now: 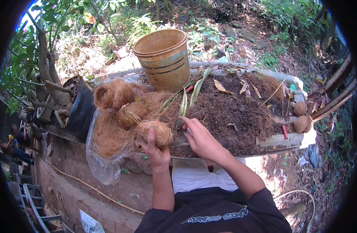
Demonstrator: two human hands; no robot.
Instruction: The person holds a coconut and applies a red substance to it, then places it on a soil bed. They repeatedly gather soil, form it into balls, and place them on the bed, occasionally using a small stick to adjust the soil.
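Observation:
My left hand [152,151] holds a rounded bundle of tan coconut fibre [159,132] from below, thumb upright against its front. To its right, my right hand [199,141] has curled fingers at the lower tip of a variegated green-yellow leaf [183,101]; what they grip is hard to make out. A second long leaf [199,85] lies just beyond. Loose fibre clumps [114,97] pile on clear plastic [106,171] at the left. Dark soil [236,112] with dry leaves covers the bed to the right.
A large stained bucket [161,62] stands behind the fibre. Two coconut husks [301,123] and a red stick [284,132] sit at the bed's right end. A potted tree [50,81] is at left, with people [21,141] beyond it. Rusty rails [333,97] run at right.

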